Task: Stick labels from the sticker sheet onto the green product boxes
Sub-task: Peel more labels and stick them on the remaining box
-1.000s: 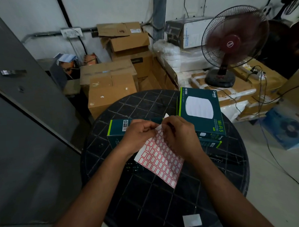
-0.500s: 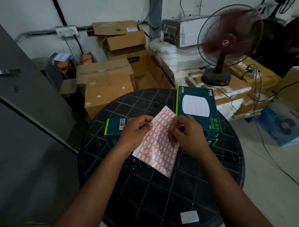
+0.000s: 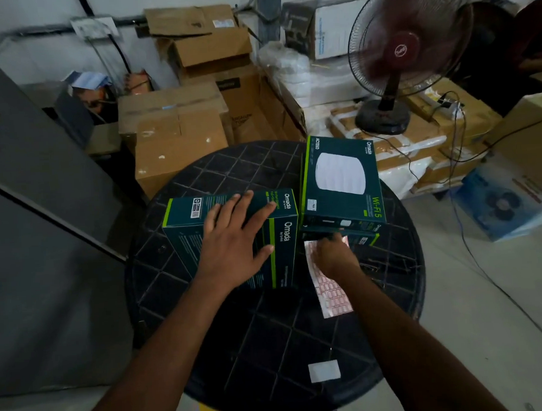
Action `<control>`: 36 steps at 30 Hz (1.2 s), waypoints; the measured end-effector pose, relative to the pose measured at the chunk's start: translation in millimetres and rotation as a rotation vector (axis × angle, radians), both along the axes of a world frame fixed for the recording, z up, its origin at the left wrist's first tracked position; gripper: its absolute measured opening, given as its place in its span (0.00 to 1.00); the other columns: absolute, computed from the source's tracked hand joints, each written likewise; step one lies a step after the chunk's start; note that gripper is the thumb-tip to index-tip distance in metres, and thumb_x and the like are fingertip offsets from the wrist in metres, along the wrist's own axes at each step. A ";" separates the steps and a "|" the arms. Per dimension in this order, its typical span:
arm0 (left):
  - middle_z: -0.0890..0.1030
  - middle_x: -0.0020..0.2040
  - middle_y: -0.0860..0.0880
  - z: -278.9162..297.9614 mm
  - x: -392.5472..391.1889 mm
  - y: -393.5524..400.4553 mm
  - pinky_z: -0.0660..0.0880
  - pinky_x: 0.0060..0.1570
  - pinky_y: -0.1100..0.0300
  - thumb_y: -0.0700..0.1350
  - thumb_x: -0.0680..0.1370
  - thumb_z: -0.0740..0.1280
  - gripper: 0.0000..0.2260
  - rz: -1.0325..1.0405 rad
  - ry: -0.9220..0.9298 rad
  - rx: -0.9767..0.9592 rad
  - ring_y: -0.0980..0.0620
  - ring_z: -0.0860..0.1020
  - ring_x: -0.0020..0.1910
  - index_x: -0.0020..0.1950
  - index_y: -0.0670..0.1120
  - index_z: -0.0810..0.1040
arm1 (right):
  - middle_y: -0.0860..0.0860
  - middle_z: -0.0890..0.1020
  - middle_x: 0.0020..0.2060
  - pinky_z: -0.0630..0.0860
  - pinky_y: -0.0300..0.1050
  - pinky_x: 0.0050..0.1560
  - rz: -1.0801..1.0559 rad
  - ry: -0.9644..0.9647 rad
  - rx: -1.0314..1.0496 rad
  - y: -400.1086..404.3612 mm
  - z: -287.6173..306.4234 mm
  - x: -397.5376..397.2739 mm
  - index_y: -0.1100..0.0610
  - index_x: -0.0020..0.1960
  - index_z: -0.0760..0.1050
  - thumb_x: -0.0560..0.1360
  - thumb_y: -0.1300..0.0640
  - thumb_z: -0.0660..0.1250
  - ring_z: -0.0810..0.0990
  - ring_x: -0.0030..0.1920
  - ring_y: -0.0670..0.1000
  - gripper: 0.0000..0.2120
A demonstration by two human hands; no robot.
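While at the round table (image 3: 226,341):
Left hand (image 3: 234,241): my fingers splayed flat on the left green box (image 3: 184,237).
Right hand (image 3: 331,254): on the sticker sheet (image 3: 331,296); blurred, so my grip is unclear.

Round black table (image 3: 226,337) had a white patch (image 3: 324,371) at 6 o'clock. Cardboard boxes (image 3: 173,138) stacked at 11, fan (image 3: 409,53) w/ blurred blades at 1, blue box (image 3: 508,201) at 3.

Head camera looks steeply down, close over the round table (image 3: 207,348).
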State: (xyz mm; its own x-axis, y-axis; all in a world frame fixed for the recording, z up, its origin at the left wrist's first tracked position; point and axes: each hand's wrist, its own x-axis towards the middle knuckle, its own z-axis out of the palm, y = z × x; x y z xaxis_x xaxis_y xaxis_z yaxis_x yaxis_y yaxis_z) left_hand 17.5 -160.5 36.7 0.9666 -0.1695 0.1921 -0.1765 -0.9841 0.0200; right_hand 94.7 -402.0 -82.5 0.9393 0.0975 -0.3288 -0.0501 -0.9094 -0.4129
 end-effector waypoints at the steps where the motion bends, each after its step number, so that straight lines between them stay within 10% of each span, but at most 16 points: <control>1: 0.54 0.82 0.47 0.6 1.5 0.3 0.51 0.77 0.41 0.68 0.77 0.61 0.36 0.003 0.002 0.002 0.44 0.55 0.80 0.80 0.62 0.50 | 0.60 0.76 0.64 0.74 0.56 0.64 0.043 0.028 -0.018 2.1 -9.3 -1.4 0.61 0.61 0.76 0.83 0.56 0.55 0.74 0.63 0.63 0.15; 6: 0.54 0.82 0.49 5.1 9.8 1.9 0.51 0.76 0.42 0.67 0.75 0.63 0.37 0.004 0.026 -0.014 0.45 0.54 0.80 0.80 0.62 0.50 | 0.65 0.51 0.80 0.75 0.53 0.56 0.043 0.086 -0.047 5.1 -50.7 -21.6 0.65 0.71 0.68 0.82 0.63 0.56 0.77 0.64 0.65 0.18; 9: 0.54 0.82 0.50 6.3 10.5 1.2 0.51 0.76 0.42 0.66 0.75 0.64 0.38 0.019 0.026 -0.003 0.45 0.54 0.80 0.80 0.62 0.51 | 0.58 0.41 0.81 0.74 0.42 0.38 0.004 -0.027 0.076 0.8 -71.3 -45.4 0.62 0.60 0.71 0.83 0.63 0.55 0.80 0.55 0.58 0.09; 11: 0.55 0.82 0.50 6.0 9.6 0.1 0.51 0.76 0.43 0.66 0.75 0.65 0.38 0.028 0.020 0.006 0.45 0.55 0.80 0.80 0.62 0.52 | 0.58 0.43 0.81 0.68 0.39 0.33 0.042 -0.033 0.058 -5.0 -79.8 -56.5 0.61 0.61 0.69 0.83 0.63 0.55 0.81 0.53 0.57 0.08; 19: 0.59 0.80 0.50 6.8 9.3 -2.0 0.55 0.73 0.42 0.62 0.74 0.69 0.37 0.048 0.009 -0.007 0.44 0.58 0.78 0.79 0.62 0.56 | 0.56 0.61 0.79 0.72 0.57 0.68 0.239 0.043 -0.236 -17.5 -89.7 -24.4 0.56 0.74 0.66 0.80 0.47 0.39 0.62 0.76 0.60 0.30; 27: 0.59 0.80 0.50 10.3 10.8 -2.3 0.55 0.72 0.42 0.60 0.74 0.71 0.37 0.061 0.040 -0.038 0.45 0.58 0.78 0.79 0.62 0.56 | 0.59 0.59 0.78 0.59 0.71 0.73 0.271 0.084 -0.227 -9.8 -82.2 5.4 0.58 0.77 0.61 0.85 0.51 0.50 0.58 0.77 0.63 0.23; 33: 0.60 0.80 0.50 8.1 11.9 -2.6 0.57 0.71 0.42 0.60 0.73 0.71 0.37 0.064 0.021 -0.038 0.44 0.59 0.77 0.79 0.62 0.58 | 0.60 0.81 0.55 0.83 0.53 0.52 0.321 0.083 -0.027 -8.6 -82.3 7.1 0.57 0.62 0.71 0.82 0.56 0.58 0.82 0.48 0.54 0.10; 36: 0.61 0.80 0.50 8.2 10.6 -2.5 0.57 0.70 0.42 0.59 0.73 0.72 0.37 0.061 0.014 -0.045 0.44 0.60 0.77 0.78 0.62 0.58 | 0.60 0.80 0.57 0.80 0.53 0.58 0.224 0.014 0.008 -9.5 -84.2 10.5 0.60 0.66 0.70 0.82 0.58 0.57 0.79 0.57 0.57 0.14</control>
State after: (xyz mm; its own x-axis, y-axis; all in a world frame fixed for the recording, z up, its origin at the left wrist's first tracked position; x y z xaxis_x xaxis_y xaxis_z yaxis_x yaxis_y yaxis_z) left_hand 28.1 -163.1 45.0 0.9777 -0.1014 0.1841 -0.1153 -0.9911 0.0664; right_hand 105.3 -411.5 -166.7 0.8893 0.3054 -0.3405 0.1465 -0.8954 -0.4204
